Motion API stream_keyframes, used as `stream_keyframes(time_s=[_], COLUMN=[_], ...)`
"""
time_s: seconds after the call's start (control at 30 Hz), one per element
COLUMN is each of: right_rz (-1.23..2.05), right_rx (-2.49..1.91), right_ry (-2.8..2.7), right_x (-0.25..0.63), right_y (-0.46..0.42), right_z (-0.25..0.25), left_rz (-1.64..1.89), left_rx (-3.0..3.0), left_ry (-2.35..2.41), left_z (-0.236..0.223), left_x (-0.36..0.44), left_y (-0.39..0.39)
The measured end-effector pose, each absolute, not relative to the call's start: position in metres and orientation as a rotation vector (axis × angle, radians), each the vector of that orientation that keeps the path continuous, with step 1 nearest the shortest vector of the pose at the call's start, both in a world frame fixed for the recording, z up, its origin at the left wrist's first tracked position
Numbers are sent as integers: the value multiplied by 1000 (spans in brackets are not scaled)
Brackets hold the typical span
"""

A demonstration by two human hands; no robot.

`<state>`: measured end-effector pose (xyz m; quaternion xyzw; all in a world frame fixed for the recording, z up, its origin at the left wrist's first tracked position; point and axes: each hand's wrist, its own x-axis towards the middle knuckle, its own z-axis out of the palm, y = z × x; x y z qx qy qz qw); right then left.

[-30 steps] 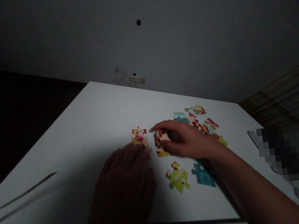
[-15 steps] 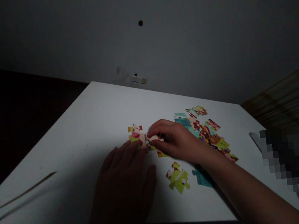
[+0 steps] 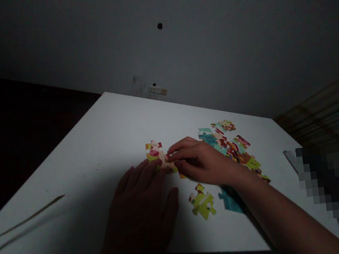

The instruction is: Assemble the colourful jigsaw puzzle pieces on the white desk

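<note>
My left hand (image 3: 140,195) lies flat, fingers stretched out, their tips on the lower part of a joined puzzle section (image 3: 154,151) with a pink-snouted animal. Curled in from the right, my right hand (image 3: 200,158) has its thumb and fingertips on a puzzle piece (image 3: 171,167) at the right side of that section. The fingers cover much of this piece, and whether it is fully locked in cannot be seen. Closer to me, a loose yellow-green puzzle piece (image 3: 203,202) lies beside a teal puzzle piece (image 3: 231,201), partly under my right forearm.
A heap of several puzzle pieces (image 3: 220,141) spreads over the right of the white table (image 3: 120,124). A thin brown stick-like object (image 3: 29,217) is at the left. A blurred-out patch (image 3: 331,182) covers something at the right edge. Behind stands a wall with sockets (image 3: 157,90).
My right hand's fingers have shifted slightly and straightened over the piece, which now sits closer against the animal section. My left hand has barely moved.
</note>
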<state>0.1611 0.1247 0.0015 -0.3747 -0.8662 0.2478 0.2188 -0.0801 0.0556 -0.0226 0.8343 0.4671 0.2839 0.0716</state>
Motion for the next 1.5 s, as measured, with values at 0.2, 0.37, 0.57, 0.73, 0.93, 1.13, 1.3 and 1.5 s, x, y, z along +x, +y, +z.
stream_keyframes(time_s=[0.2, 0.37, 0.57, 0.73, 0.93, 1.13, 1.3, 1.5], right_rz=[707, 683, 647, 663, 664, 685, 709, 1112], right_rx=[-1066, -1136, -1182, -1194, -1183, -1195, -1226, -1248], right_ry=[-2444, -2431, -2392, -2383, -2384, -2385, -2320, -1966], right_x=[162, 161, 162, 162, 161, 160, 158, 162], right_y=[121, 123, 124, 123, 123, 122, 120, 120], right_z=[7, 5, 4, 4, 3, 6, 4, 3], left_rz=[864, 889, 877, 873, 862, 879, 881, 843], left_rx=[2527, 2562, 2562, 2580, 2585, 2586, 2578, 2578], left_ry=[1383, 1363, 1393, 1381, 1370, 1371, 1364, 1375], left_z=[-21, -22, -25, -25, -25, -26, -26, -27], left_x=[-81, -81, -82, -82, -84, -82, -83, -83], left_y=[55, 57, 56, 56, 56, 56, 56, 56])
